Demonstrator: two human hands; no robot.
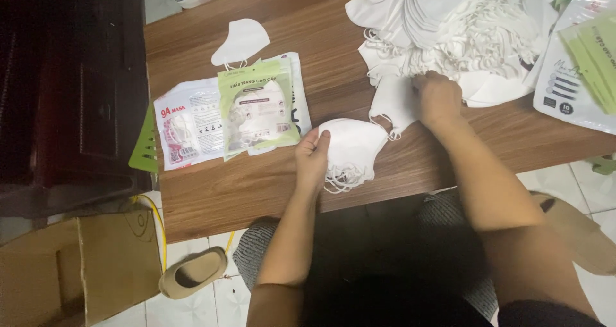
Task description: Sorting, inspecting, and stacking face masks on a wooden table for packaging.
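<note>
Now, our left hand holds a small stack of white masks at the desk edge | our right hand pinches one mask by the loose pile | packaged masks lie left.

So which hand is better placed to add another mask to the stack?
Right. The right hand already touches a loose white mask at the pile's edge, while the left hand is occupied holding the stack.

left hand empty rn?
No, the left hand grips a small stack of white face masks at its edge, just above the wooden table.
</note>
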